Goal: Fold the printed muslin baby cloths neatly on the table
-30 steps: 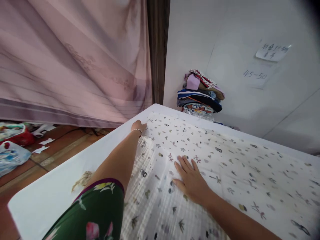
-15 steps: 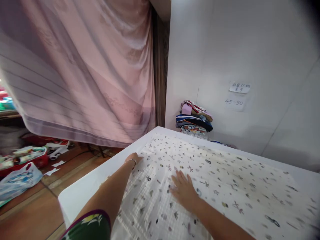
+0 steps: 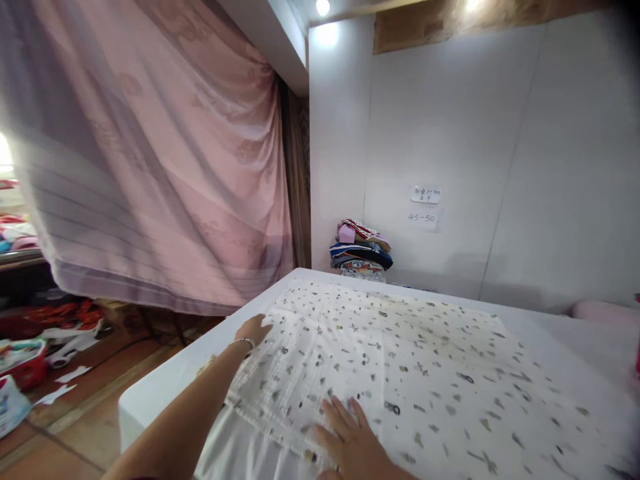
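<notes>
A thin white cloth (image 3: 420, 360) printed with small dark and olive motifs lies spread over a white-covered table (image 3: 165, 393). My left hand (image 3: 253, 329), a bracelet at its wrist, rests on the cloth's left edge with its fingers stretched out over the fabric. Lower down, my right hand (image 3: 347, 437) lies palm down near the edge closest to me, fingers spread. Fine wrinkles run through the cloth between both hands. The lower part of the right hand is cut off by the frame.
A pile of folded fabrics (image 3: 361, 248) stands beyond the table's far edge, against a white wall (image 3: 450, 133) with paper notes (image 3: 424, 208). A pink curtain (image 3: 200, 167) hangs at left. On the floor are a red basket (image 3: 30, 367) and paper scraps (image 3: 65, 383).
The view has tilted up and shifted. My right hand has slid back towards the cloth's near edge, still spread. My left hand stays at the left edge, slightly nearer.
</notes>
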Available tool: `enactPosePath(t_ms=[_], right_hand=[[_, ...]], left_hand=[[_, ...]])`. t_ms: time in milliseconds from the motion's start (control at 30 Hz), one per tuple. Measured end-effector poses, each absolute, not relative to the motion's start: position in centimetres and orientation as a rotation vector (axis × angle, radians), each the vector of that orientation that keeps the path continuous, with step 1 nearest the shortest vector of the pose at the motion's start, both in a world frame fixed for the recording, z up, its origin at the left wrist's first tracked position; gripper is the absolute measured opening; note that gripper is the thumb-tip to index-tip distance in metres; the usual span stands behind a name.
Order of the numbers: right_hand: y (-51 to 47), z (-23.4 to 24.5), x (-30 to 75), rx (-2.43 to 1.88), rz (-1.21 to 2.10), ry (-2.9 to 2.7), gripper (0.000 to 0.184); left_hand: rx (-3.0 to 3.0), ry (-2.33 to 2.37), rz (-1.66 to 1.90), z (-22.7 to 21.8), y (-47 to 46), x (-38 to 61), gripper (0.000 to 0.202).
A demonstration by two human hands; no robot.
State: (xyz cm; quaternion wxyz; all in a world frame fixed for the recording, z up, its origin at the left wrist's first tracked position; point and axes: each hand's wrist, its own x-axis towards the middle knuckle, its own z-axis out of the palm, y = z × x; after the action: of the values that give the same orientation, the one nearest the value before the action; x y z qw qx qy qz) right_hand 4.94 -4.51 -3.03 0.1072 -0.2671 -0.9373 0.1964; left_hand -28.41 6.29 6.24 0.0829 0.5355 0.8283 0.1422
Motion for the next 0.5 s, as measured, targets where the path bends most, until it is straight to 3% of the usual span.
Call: enactPosePath(t_ms=[233, 400, 500], right_hand=[[-5.3, -0.6, 7.0, -0.917, 0.615, -2.627, 0.063], [-8.4, 11.4, 10.8, -0.936, 0.871, -2.074, 0.049], [-11.8, 17.8, 14.7, -0.856, 0.619, -1.946, 0.05]], left_hand=[[1.914, 2.059, 0.846, 9.9, 2.6, -19.4, 0.029], [1.938, 1.276, 1.578, 17.4, -4.6, -11.9, 0.029], [2.04, 0.861, 1.852, 22.4, -11.0, -8.0, 0.025]])
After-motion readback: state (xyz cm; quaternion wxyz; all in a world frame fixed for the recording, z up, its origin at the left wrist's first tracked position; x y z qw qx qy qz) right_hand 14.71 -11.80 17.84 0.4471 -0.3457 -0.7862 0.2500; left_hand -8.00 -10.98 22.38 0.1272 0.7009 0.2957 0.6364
